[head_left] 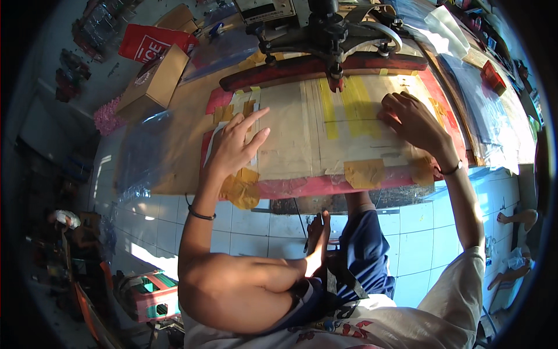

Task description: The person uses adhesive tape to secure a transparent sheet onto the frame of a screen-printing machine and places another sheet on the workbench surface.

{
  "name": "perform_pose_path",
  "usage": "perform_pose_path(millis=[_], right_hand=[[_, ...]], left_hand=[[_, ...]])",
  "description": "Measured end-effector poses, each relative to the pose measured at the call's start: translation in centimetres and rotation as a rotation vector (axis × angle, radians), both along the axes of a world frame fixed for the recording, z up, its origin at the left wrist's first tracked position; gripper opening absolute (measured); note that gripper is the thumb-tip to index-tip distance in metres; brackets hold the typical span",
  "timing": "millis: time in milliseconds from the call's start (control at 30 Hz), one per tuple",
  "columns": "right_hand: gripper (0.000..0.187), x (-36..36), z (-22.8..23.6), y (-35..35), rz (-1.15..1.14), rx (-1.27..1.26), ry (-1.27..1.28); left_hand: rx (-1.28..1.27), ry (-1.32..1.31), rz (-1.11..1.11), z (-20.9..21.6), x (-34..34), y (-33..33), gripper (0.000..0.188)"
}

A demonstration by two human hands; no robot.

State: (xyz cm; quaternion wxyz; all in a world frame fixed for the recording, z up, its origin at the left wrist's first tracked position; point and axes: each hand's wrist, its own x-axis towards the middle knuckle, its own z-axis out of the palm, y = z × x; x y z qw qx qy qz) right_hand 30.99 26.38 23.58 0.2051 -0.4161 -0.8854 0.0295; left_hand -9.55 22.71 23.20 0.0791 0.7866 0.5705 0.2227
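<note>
My left hand (235, 139) rests over the left side of a taped work board (288, 125), next to a pale strip along its edge. Its index finger and thumb are stretched apart, and nothing shows between them. Over the right side of the board is my right hand (415, 119), its fingers curled in and pressed together. Whatever they may hold is hidden or too thin to make out. Yellow tape (360, 96) covers the board beside that hand. Beyond both hands, a machine's dark red bar (273, 72) hangs from a black metal frame (325, 38).
An open cardboard box (154, 81) and a red bag (154, 43) stand at the far left. Clear plastic film (145, 151) lies on the table's left side. More plastic sheets (488, 99) and a small red box (493, 78) are at the right.
</note>
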Motion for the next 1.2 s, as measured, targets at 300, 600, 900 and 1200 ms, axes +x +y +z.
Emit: perform_pose_path(millis=[300,600,900,1200], right_hand=[[0.038,-0.2,-0.6,-8.0,-0.146,0.119,0.064],[0.029,-0.7,-0.9,-7.6,-0.139,0.165,0.150],[0.023,-1.3,-0.8,-7.6,-0.165,0.199,0.152],[0.007,-0.6,-2.9,-8.8,-0.149,0.418,0.305]], left_hand=[[-0.130,-0.248,-0.236,0.9,-5.0,-2.7,0.059],[0.088,-0.069,-0.328,-0.3,-3.7,-2.6,0.044],[0.122,-0.069,-0.275,-0.3,-3.6,-3.1,0.043],[0.251,-0.111,-0.221,-0.1,-3.1,-4.1,0.050]])
